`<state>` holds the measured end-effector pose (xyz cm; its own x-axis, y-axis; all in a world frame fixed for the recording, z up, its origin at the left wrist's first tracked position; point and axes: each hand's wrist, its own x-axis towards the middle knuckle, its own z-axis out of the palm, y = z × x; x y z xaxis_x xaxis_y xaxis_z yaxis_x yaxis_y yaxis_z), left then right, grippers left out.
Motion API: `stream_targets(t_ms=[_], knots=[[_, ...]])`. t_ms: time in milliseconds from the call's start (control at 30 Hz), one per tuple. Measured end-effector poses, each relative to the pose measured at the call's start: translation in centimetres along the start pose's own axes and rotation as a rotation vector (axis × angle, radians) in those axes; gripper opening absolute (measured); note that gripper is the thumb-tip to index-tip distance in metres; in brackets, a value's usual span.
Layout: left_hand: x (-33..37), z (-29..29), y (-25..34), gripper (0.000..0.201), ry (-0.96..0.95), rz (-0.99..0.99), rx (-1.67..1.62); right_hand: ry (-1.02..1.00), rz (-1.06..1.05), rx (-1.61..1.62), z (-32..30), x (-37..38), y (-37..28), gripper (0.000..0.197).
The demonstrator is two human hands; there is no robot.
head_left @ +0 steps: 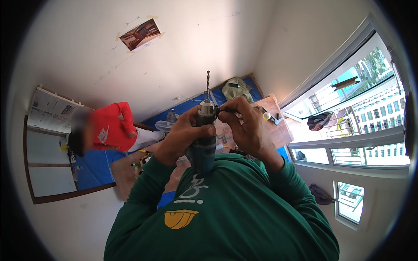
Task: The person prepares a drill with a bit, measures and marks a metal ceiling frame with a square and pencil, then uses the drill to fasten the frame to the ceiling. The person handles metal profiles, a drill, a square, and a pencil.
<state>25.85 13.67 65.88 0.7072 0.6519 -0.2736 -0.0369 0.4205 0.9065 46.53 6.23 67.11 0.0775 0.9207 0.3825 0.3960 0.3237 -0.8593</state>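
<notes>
A dark blue-grey power drill [203, 154] is held upright in front of my green-sleeved chest, its twist bit [208, 85] pointing away from me. My left hand [183, 135] wraps the drill's body just below the metal chuck [205, 109], thumb across the front. My right hand [246, 126] is closed on a small dark chuck key [225, 112] set against the right side of the chuck. Both hands touch the drill; its lower handle is hidden behind my arms and chest.
A person in a red shirt [111, 126] crouches at the left on blue floor sheeting [93, 163]. A wooden board [272, 124] with a yellow roll [266, 116] lies behind my right hand. Large windows [357, 108] fill the right. A picture [140, 34] is taped to the white wall.
</notes>
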Motion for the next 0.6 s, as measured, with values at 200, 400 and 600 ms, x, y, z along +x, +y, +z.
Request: stream_targets(t_ms=[200,400,600], knots=[[-0.3,-0.4,-1.4,0.071,0.036,0.134,0.157,-0.122,-0.569,-0.392,-1.3,1.8,1.0,0.028],[-1.0,-0.9,-0.1,0.064,-0.025,0.077,0.003,-0.229,-0.683,-0.314,-0.7,2.9,2.6,0.038],[1.6,-1.9,-1.0,0.055,-0.13,0.222,0.036,-0.129,-0.468,-0.171,2.7,1.6,3.9,0.031]])
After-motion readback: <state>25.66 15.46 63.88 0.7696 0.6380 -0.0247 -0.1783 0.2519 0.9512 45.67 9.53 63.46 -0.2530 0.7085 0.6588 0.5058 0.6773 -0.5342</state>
